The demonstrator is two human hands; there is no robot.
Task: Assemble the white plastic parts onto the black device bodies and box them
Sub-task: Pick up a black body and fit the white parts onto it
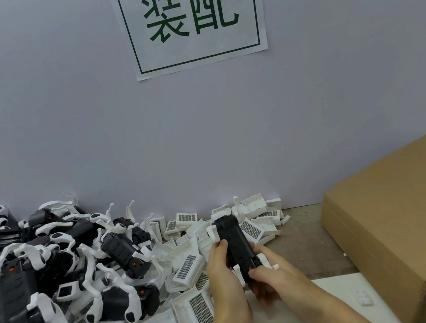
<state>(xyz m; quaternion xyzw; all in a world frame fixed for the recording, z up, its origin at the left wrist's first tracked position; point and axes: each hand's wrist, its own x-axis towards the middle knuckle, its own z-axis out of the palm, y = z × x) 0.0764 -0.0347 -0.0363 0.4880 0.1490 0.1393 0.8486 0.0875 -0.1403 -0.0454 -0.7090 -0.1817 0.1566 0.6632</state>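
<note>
Both hands, left hand (pixel 222 267) and right hand (pixel 267 272), grip one black device body (pixel 236 240); white plastic parts (pixel 186 270) piled left, cardboard box (pixel 397 216) right.

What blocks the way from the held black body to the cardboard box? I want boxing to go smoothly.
Nothing visible does. Both hands, left hand and right hand, hold the black body; bare table separates it from the cardboard box.
</note>
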